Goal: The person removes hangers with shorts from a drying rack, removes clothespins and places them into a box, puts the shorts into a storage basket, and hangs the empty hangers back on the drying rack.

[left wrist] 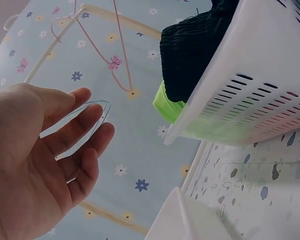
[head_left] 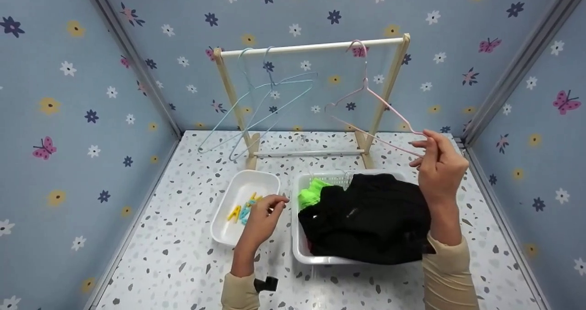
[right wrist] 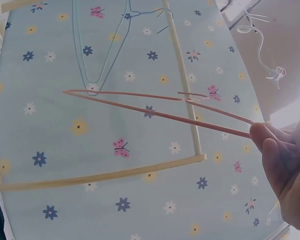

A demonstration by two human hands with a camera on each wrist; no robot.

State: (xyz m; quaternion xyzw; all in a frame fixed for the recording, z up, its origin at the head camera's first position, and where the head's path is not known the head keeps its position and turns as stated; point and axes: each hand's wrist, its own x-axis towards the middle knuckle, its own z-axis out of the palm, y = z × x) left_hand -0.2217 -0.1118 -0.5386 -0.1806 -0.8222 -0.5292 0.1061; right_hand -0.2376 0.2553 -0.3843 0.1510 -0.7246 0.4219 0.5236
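Note:
My right hand (head_left: 440,168) pinches one lower corner of a pink wire hanger (head_left: 389,105) between thumb and fingers. The hanger's hook reaches the white rail (head_left: 311,47) near its right end; whether it bears on the rail I cannot tell. Two light blue hangers (head_left: 272,85) hang tilted toward the rail's left end. Above the gap between a small white tray (head_left: 223,236) and a white laundry basket (head_left: 300,250), my left hand (head_left: 261,216) hovers with loosely bent fingers. In the left wrist view, that hand (left wrist: 45,155) holds nothing; a blue hanger shows behind its fingers.
A black garment (head_left: 366,223) overhangs the basket's front and right side, beside a bright green cloth (head_left: 313,193). Yellow clothespins (head_left: 234,213) and blue ones lie in the tray. The rack's wooden right post (head_left: 389,85) stands behind the basket, before a flowered wall.

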